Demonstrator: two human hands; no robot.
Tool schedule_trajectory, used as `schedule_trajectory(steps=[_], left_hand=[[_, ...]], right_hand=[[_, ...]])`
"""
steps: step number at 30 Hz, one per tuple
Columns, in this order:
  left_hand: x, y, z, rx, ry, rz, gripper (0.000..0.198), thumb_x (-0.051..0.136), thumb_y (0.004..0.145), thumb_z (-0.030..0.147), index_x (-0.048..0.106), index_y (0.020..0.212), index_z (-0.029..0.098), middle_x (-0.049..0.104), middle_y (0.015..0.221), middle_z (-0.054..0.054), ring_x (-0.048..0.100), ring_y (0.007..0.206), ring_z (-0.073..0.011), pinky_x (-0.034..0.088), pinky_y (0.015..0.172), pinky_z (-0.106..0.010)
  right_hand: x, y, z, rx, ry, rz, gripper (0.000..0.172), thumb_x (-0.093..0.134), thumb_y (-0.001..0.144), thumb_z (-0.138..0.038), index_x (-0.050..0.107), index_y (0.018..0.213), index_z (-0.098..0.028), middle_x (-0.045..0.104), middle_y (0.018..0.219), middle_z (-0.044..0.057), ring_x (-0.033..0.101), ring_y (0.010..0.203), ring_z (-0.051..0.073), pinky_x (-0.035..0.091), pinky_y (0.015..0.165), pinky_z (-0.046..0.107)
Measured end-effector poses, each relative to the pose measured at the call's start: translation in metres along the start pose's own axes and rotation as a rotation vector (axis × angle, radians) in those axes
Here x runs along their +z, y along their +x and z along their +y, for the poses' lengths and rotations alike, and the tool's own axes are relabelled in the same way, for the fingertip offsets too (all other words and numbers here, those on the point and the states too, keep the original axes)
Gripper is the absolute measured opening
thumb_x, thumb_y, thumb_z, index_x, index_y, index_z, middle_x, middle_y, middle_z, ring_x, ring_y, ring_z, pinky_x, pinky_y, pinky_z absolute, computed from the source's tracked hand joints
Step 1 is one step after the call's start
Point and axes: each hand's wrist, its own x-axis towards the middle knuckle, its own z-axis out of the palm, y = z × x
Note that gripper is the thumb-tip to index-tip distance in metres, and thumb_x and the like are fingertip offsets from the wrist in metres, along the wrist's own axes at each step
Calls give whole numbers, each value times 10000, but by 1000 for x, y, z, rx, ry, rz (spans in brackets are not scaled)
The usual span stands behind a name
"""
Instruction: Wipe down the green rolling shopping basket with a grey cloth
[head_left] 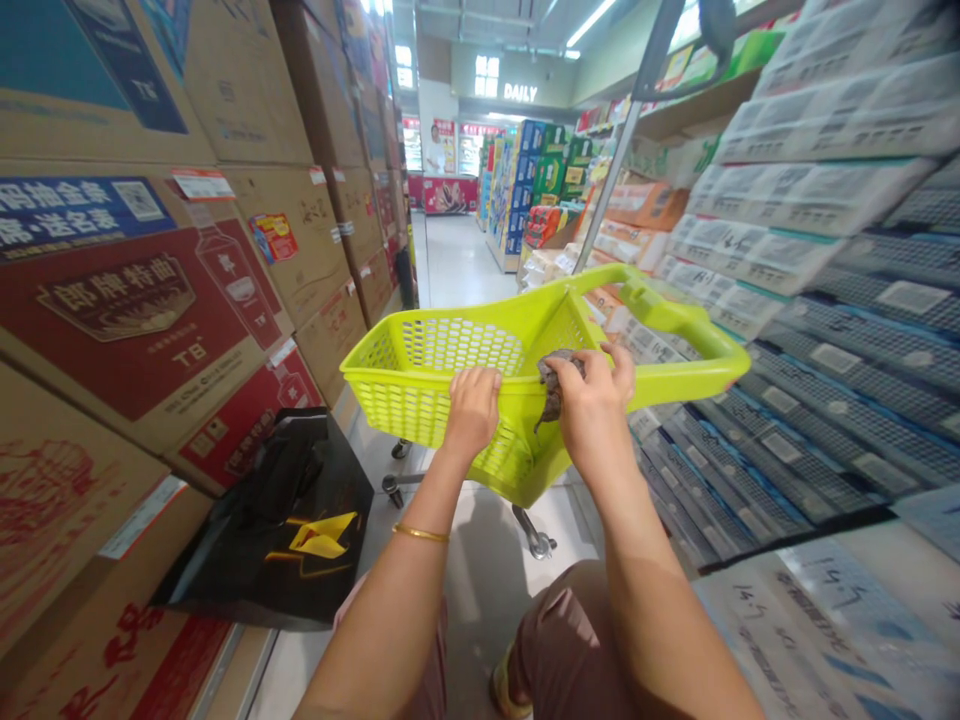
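Observation:
A lime-green plastic shopping cart (420, 360) with a mesh basket stands on small wheels in a narrow store aisle, right in front of me. My left hand (471, 405) is closed over the near rim of the basket. My right hand (592, 400) is closed on a small dark grey rag (553, 385), pressing it against the basket's near rim beside the handle. The cart's green handle (675, 320) curves off to the right of my right hand.
Stacked cardboard cartons (150, 300) wall the left side, with a black bag (285, 520) on the lower ones. Shelves of boxed goods (817, 330) line the right. The tiled aisle (457, 260) runs ahead to more displays, where a person (435, 150) stands far off.

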Motion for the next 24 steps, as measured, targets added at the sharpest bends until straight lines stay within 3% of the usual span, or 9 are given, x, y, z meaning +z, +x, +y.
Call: schedule_trajectory(steps=[5, 10, 15, 20, 24], left_hand=[[4, -2, -4, -2, -50, 43, 270, 266, 943, 230, 522, 862, 195, 553, 817, -63, 477, 811, -201, 366, 772, -342], [7, -6, -12, 13, -76, 69, 222, 304, 906, 182, 522, 865, 192, 559, 841, -70, 483, 825, -206, 384, 781, -350], [0, -6, -10, -6, -32, 12, 259, 285, 927, 200, 540, 882, 187, 566, 839, -65, 484, 832, -203, 372, 789, -344], [-4, -6, -6, -15, -9, -2, 286, 278, 957, 252, 555, 911, 202, 577, 837, -40, 483, 820, -188, 350, 781, -325], [-2, -5, -7, -37, -6, 13, 291, 282, 954, 251, 562, 896, 202, 584, 843, -47, 479, 819, -194, 342, 773, -327]], right_hand=[[22, 3, -28, -141, 30, -110, 244, 441, 898, -226, 604, 1078, -202, 552, 1018, 107, 436, 951, 225, 361, 803, 355], [35, 3, -42, -209, 27, -134, 281, 443, 904, -241, 561, 1156, -200, 563, 1110, 119, 444, 966, 229, 357, 798, 358], [25, 2, -29, -226, 60, -117, 302, 440, 894, -196, 565, 1167, -231, 553, 1168, 100, 445, 1062, 220, 372, 878, 355], [6, -3, -1, -119, 90, -23, 313, 422, 893, -201, 578, 1161, -236, 548, 1180, 94, 442, 1086, 226, 382, 902, 377], [5, -8, 7, -54, 80, 59, 330, 408, 892, -196, 575, 1171, -252, 546, 1166, 98, 445, 1077, 234, 383, 896, 400]])
